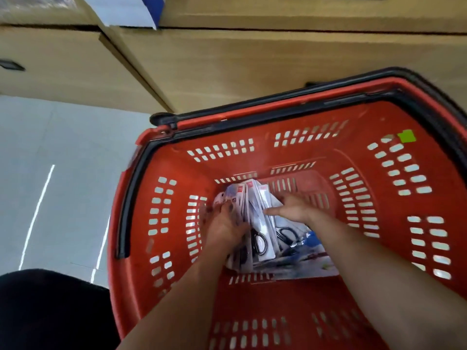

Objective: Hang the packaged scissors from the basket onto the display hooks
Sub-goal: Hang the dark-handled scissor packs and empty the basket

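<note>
A red plastic basket (290, 147) with black handles stands on the floor below me. At its bottom lie several packaged scissors (260, 223), white cards with black-handled scissors, stacked on edge in a bundle. My left hand (225, 226) grips the left side of the bundle. My right hand (293, 208) presses on its right side, index finger stretched across the cards. More packs (300, 263) lie flat under my right forearm. No display hooks are in view.
Large cardboard boxes (227, 61) stand stacked right behind the basket. Pale tiled floor (63, 185) stretches to the left. My dark-clothed knee (50, 311) shows at the bottom left. A green sticker (406, 136) sits on the basket's right wall.
</note>
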`<state>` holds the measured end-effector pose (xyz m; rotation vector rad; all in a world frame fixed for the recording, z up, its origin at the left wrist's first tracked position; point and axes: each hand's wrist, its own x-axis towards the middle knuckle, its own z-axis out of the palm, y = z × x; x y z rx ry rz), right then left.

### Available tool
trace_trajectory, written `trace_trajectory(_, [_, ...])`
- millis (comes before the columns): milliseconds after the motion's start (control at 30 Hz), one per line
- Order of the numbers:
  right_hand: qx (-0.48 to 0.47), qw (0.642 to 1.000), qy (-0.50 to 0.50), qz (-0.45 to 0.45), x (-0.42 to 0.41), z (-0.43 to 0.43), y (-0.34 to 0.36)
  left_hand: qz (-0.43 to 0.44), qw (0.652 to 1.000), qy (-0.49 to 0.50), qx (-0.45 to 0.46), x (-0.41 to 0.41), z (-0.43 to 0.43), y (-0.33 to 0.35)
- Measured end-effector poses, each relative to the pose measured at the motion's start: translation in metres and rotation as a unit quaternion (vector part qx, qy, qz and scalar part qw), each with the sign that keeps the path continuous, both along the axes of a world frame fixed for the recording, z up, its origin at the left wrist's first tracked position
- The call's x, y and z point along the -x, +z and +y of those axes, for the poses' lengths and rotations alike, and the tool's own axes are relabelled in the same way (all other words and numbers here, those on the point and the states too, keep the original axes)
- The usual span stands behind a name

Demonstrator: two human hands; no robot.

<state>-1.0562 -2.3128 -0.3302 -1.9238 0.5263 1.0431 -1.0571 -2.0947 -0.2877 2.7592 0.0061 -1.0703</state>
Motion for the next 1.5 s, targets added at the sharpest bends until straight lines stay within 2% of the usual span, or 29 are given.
trace_trajectory(67, [-0.021,1.000,0.001,-0.005,0.001,0.003,-0.004,0.005,0.999,0.023,0.032,0.002,-0.001,0.003])
trace_trajectory(133, [-0.031,0.999,0.009,-0.008,0.001,0.006,-0.007,0.040,0.991,0.087,0.090,0.004,-0.001,0.002])
trace_trajectory(200, [-0.031,0.999,0.011,-0.005,0.003,0.008,-0.008,0.018,0.978,0.155,0.138,0.007,0.002,-0.004])
trace_trajectory(333, [-0.036,0.999,0.022,0.010,0.006,0.009,-0.012,-0.004,0.959,0.256,0.121,0.010,0.010,-0.009])
trace_trajectory(433, [-0.054,0.998,0.011,0.017,0.010,0.010,-0.006,0.047,0.951,0.278,0.126,0.014,0.001,-0.015])
trace_trajectory(567, [-0.094,0.996,0.006,0.005,0.018,0.006,-0.042,0.062,0.947,0.283,0.138,0.016,0.003,-0.027])
trace_trajectory(700, [-0.116,0.993,-0.002,-0.006,0.013,0.017,-0.005,0.063,0.944,0.274,0.171,0.019,0.003,-0.033])
trace_trajectory(867, [-0.128,0.992,-0.017,-0.004,0.013,0.010,0.016,0.037,0.898,0.332,0.285,0.018,0.001,-0.030])
trace_trajectory(1033, [-0.096,0.994,-0.047,-0.010,0.014,0.001,0.011,0.102,0.895,0.311,0.304,0.014,-0.004,-0.019])
trace_trajectory(1100, [-0.080,0.996,-0.050,-0.005,0.014,0.001,0.009,0.123,0.873,0.346,0.321,0.014,-0.006,-0.015])
trace_trajectory(1167, [-0.075,0.996,-0.057,0.005,0.014,0.001,0.011,0.130,0.861,0.367,0.328,0.016,-0.004,-0.015])
trace_trajectory(1300, [-0.054,0.997,-0.059,0.005,0.012,0.000,0.011,0.129,0.876,0.348,0.308,0.012,0.001,-0.018])
trace_trajectory(1500, [-0.086,0.993,-0.080,0.013,0.005,0.002,0.024,0.131,0.847,0.367,0.361,0.010,-0.018,-0.008])
